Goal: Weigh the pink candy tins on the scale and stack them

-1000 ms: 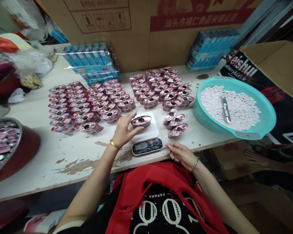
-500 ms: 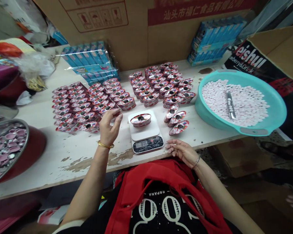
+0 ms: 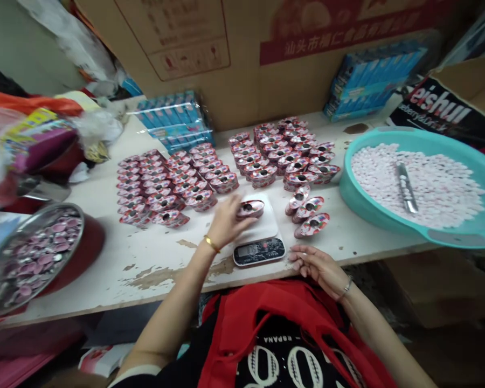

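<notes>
The left hand, with a gold ring round its wrist, is at the left end of a small red and silver oval packet. The packet stands on the flat white plate of a white and black scale in the middle of the frame. Thumb and fingers bend around that end, but I can't tell if they squeeze it. The right hand is just beside the scale's lower right corner, fingers half curled; I can't tell if it holds anything. Behind, rows of packets like it fill the middle of the worn white table. On the right is a big round aqua plastic tub of little white bits. A dark red bowl sits at the lower left. A huge brown cardboard box stands at the top.
</notes>
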`<action>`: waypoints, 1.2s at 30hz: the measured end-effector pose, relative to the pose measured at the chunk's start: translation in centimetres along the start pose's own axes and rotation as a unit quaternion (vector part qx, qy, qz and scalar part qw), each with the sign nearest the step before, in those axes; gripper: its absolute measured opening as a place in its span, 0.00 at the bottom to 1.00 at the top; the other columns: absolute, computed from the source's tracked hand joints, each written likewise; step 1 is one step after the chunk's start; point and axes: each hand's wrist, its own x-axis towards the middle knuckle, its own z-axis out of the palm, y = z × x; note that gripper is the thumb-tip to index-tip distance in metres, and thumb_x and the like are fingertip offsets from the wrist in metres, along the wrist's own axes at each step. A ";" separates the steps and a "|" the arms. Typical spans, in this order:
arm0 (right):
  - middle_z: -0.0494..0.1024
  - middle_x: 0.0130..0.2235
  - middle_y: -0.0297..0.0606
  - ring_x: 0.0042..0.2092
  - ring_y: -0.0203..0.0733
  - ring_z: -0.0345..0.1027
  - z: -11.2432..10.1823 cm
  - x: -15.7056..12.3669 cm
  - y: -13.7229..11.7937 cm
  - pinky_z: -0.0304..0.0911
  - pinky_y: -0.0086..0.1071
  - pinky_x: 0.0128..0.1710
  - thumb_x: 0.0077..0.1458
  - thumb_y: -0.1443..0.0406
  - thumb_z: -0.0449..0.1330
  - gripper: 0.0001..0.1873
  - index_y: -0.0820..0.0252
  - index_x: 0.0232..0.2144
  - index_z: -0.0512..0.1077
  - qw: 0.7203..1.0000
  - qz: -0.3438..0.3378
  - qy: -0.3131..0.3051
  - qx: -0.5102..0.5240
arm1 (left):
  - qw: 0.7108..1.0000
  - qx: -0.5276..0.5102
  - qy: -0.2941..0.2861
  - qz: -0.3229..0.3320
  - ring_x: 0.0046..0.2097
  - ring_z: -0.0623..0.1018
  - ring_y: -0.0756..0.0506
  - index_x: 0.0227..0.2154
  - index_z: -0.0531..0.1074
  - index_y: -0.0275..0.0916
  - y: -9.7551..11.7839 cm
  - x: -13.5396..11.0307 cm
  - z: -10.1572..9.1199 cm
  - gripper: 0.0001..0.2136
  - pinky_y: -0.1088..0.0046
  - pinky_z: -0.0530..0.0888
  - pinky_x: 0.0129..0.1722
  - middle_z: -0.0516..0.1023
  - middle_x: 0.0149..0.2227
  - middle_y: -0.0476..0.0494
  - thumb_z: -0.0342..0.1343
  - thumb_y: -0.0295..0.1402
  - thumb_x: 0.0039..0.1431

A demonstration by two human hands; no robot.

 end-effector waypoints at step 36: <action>0.76 0.31 0.40 0.27 0.34 0.71 -0.3 1.7 1.0 0.62 0.24 0.24 0.40 0.57 0.69 0.23 0.65 0.35 0.70 0.999 -0.035 -0.015 0.017 | 0.976 0.160 -0.112 0.095 0.43 0.73 0.45 0.33 0.68 0.40 1.6 6.2 -1.5 0.08 0.62 0.62 0.44 0.74 0.43 0.43 0.49 0.38 0.61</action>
